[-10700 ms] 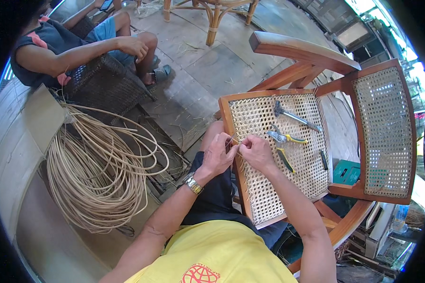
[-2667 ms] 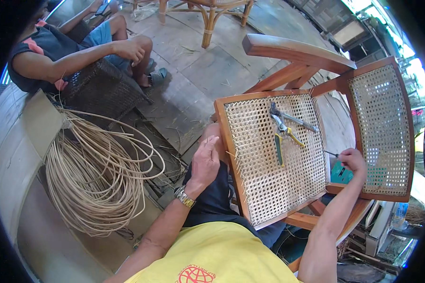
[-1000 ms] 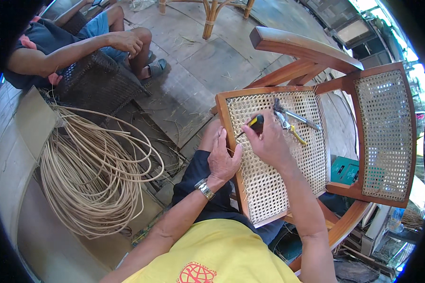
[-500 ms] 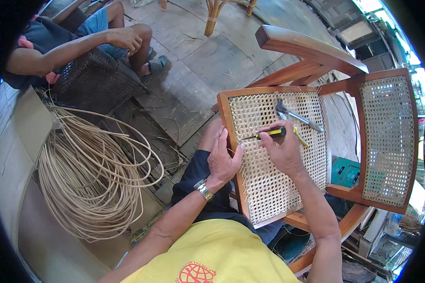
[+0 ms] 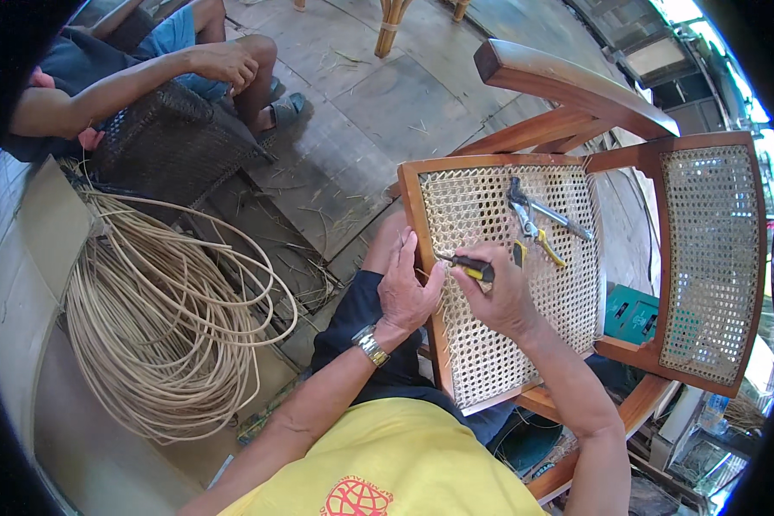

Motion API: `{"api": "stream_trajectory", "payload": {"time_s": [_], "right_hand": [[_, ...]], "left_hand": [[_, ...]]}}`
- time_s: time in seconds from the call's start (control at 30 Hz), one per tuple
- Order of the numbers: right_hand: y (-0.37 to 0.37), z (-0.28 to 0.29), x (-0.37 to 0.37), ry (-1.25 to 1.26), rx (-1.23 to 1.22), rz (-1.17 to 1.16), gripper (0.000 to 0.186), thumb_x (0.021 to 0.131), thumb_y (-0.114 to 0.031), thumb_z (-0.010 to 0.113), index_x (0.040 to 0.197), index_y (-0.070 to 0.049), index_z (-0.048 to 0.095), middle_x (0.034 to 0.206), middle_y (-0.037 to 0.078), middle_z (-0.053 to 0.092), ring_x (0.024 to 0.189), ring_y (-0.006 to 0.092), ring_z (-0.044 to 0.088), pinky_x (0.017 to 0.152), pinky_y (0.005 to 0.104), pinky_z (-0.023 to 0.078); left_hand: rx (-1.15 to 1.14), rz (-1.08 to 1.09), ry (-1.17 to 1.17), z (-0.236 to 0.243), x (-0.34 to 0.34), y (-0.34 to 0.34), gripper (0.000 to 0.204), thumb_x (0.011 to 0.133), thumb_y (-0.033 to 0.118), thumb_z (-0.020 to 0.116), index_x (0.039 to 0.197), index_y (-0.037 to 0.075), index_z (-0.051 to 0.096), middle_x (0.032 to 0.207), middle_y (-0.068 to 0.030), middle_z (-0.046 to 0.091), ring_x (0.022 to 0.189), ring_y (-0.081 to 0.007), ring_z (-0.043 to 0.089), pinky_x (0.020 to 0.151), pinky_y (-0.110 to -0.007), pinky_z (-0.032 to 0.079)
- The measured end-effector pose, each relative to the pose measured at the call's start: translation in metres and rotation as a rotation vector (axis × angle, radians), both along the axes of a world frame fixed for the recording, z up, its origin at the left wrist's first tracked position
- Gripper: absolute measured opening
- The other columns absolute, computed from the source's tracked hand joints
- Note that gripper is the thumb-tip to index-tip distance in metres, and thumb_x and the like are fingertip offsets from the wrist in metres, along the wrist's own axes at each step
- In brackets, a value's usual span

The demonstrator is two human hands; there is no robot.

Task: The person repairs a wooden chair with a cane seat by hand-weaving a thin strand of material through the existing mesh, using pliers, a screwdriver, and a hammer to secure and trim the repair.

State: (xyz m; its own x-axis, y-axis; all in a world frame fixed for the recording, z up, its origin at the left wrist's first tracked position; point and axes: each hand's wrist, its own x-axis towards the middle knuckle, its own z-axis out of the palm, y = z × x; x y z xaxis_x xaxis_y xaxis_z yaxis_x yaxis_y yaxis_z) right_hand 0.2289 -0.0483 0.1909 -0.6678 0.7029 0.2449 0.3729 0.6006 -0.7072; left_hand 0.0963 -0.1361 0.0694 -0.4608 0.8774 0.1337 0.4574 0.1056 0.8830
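My left hand [image 5: 410,288] grips the left rail of the chair's wooden seat frame [image 5: 440,361], thumb near the inner edge where short cane ends poke out. My right hand [image 5: 500,292] is closed round a yellow-and-black handled tool [image 5: 476,267], its thin dark shaft pointing left to the cane just above my left thumb; whether the tip is in a hole I cannot tell. On the woven seat [image 5: 490,361], right of my hands, lie a hammer [image 5: 562,222] and yellow-handled pliers [image 5: 547,249], partly overlapping.
A cane backrest [image 5: 709,258] and wooden arm [image 5: 576,86] border the seat. Coiled rattan [image 5: 163,344] hangs at my left. Another person [image 5: 77,107] sits upper left in a dark woven chair [image 5: 168,163]. A green crate [image 5: 628,314] stands beyond the seat; rattan furniture legs [image 5: 391,26] are at the top.
My right hand has carried the tool from the seat's right side to its left edge, and has lowered the handle slightly since the last frame. My left hand has come onto the rail.
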Motion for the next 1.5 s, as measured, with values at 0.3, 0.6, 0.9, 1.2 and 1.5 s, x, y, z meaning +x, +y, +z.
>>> {"api": "stream_trajectory", "payload": {"time_s": [0.3,0.6,0.9,1.2,1.5], "right_hand": [[-0.007,-0.009,-0.013,-0.011,0.036,-0.027,0.027,0.091,-0.006,0.075,0.112,-0.002,0.058,0.097,0.019,0.068,0.087,0.0344,0.073,0.071,0.0397,0.058],[0.012,-0.007,0.003,-0.118,-0.183,-0.093,0.024,0.1,-0.016,0.071,0.112,-0.007,0.053,0.09,0.013,0.068,0.076,0.0207,0.072,0.066,0.0324,0.055],[0.058,0.066,-0.005,0.261,-0.381,-0.39,0.025,0.104,-0.022,0.067,0.109,-0.002,0.054,0.091,0.005,0.067,0.071,0.0097,0.066,0.062,0.0244,0.055],[0.065,-0.038,0.01,0.192,-0.673,-0.575,0.032,0.101,-0.024,0.069,0.109,0.003,0.054,0.085,0.01,0.067,0.059,0.0136,0.067,0.051,0.0267,0.054],[0.063,-0.042,0.009,0.204,-0.813,-0.565,0.028,0.101,-0.03,0.071,0.1,-0.005,0.059,0.08,0.006,0.068,0.059,0.0121,0.067,0.053,0.026,0.056]], "left_hand": [[-0.01,0.011,-0.063,0.0,0.001,0.003,0.072,0.09,0.024,0.076,0.149,-0.003,0.045,0.151,-0.0291,0.051,0.142,-0.0416,0.05,0.114,-0.045,0.046],[0.01,0.054,-0.199,0.007,0.014,0.005,0.06,0.089,0.021,0.077,0.142,0.006,0.053,0.144,-0.0265,0.056,0.132,-0.0418,0.057,0.107,-0.045,0.051],[0.006,0.082,-0.163,0.005,0.01,0.003,0.037,0.087,0.018,0.078,0.12,0.013,0.062,0.144,-0.0201,0.056,0.126,-0.0383,0.062,0.097,-0.043,0.056],[0.105,0.05,-0.071,-0.003,0.011,0.004,0.029,0.089,0.016,0.077,0.116,0.012,0.068,0.144,-0.0205,0.056,0.13,-0.0355,0.061,0.102,-0.041,0.055],[0.087,0.045,-0.242,0.0,0.01,0.005,0.025,0.088,0.011,0.078,0.112,0.009,0.07,0.144,-0.0204,0.056,0.131,-0.0346,0.061,0.105,-0.039,0.053]]}}
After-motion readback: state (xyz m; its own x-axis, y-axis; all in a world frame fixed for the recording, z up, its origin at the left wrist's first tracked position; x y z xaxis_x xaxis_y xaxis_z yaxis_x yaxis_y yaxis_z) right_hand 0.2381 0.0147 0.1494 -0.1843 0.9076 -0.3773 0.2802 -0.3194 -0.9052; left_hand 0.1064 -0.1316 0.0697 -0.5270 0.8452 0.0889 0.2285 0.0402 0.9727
